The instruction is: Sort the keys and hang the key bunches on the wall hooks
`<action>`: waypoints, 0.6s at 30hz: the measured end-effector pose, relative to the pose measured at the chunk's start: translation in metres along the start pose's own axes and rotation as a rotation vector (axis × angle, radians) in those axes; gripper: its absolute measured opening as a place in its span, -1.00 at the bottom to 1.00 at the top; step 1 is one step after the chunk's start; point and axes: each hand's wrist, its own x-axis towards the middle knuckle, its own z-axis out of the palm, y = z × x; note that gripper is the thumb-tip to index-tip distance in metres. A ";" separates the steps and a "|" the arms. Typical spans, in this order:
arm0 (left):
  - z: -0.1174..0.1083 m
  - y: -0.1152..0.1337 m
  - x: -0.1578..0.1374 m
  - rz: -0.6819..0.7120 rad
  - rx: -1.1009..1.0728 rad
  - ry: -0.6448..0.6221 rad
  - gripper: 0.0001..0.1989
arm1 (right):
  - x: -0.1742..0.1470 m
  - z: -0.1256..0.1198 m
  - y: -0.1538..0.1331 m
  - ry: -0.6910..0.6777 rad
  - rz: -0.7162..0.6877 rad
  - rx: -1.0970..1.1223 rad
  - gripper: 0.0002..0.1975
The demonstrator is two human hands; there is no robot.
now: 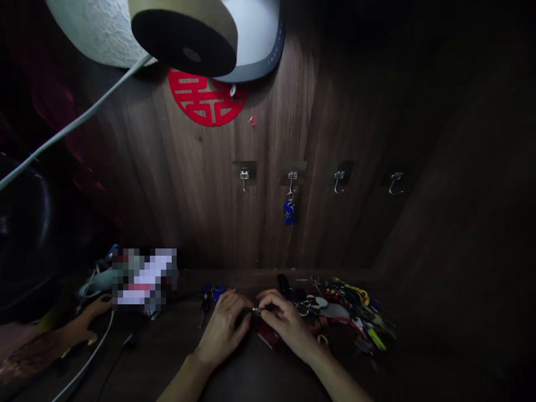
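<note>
My left hand (226, 321) and my right hand (287, 319) are close together low in the view, fingers closed in a pinch. Between their fingertips shows a small shiny metal piece (254, 310), too small to name surely. A dark red flat tag (268, 336) lies just under my right fingers; whether it is joined to the metal piece, I cannot tell. Beside my left hand are blue key fobs (218, 292) and a dark key (205, 305). To the right of my right hand spreads a pile of keys, rings and coloured cords (347, 301).
Several metal hooks (339, 181) line the wooden board, and blue fobs (288, 212) hang from one. Above are a red paper cutout (209, 103), a round lamp-like base (184, 42) and white caps or shades. A blurred packet (144, 282) and a hand-shaped brown form (79, 329) are left.
</note>
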 end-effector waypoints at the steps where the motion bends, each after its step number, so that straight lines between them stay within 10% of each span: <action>1: -0.001 0.001 0.000 -0.006 -0.001 -0.007 -0.87 | -0.001 -0.002 -0.002 0.006 -0.056 -0.059 -0.87; 12: 0.006 -0.017 0.001 -0.218 -0.011 0.055 -0.83 | 0.021 -0.049 -0.039 0.300 -0.301 -0.347 -0.90; 18: 0.011 -0.025 -0.001 -0.262 -0.043 0.022 -0.81 | 0.053 -0.080 -0.067 0.502 -0.235 -0.101 -0.84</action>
